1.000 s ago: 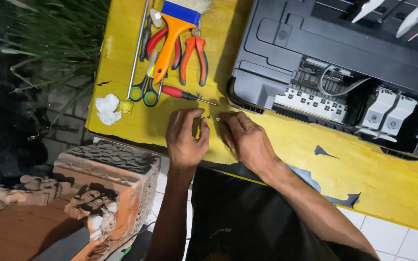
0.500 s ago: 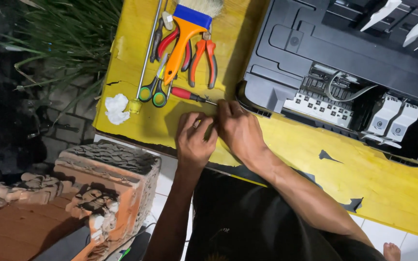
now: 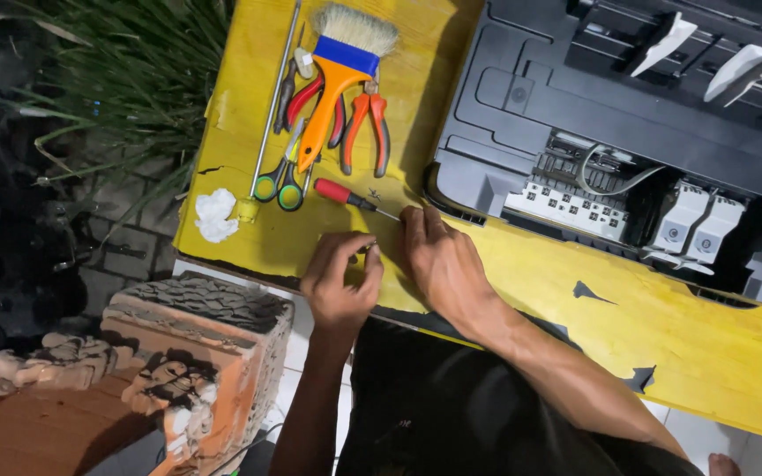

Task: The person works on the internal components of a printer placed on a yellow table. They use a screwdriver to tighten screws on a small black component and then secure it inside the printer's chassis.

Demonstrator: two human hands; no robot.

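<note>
Both hands have shifted slightly toward the desk's (image 3: 522, 291) near edge: left hand (image 3: 341, 278) pinches a small metal part (image 3: 369, 248), right hand (image 3: 443, 260) lies flat beside it. Red screwdriver (image 3: 346, 195) just beyond; printer (image 3: 628, 132) at far right.

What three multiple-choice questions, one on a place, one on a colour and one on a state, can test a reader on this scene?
1. Where does the red-handled screwdriver lie?
A. inside the printer
B. on the yellow table, below the pliers
C. on the brick

2. What colour is the paintbrush handle?
A. orange
B. green
C. black

3. How is the printer?
A. wrapped
B. closed
C. opened, parts exposed

Answers: 1 B, it rests on the table near the right hand. 2 A, orange under a blue band. 3 C, the cartridges show.
</note>
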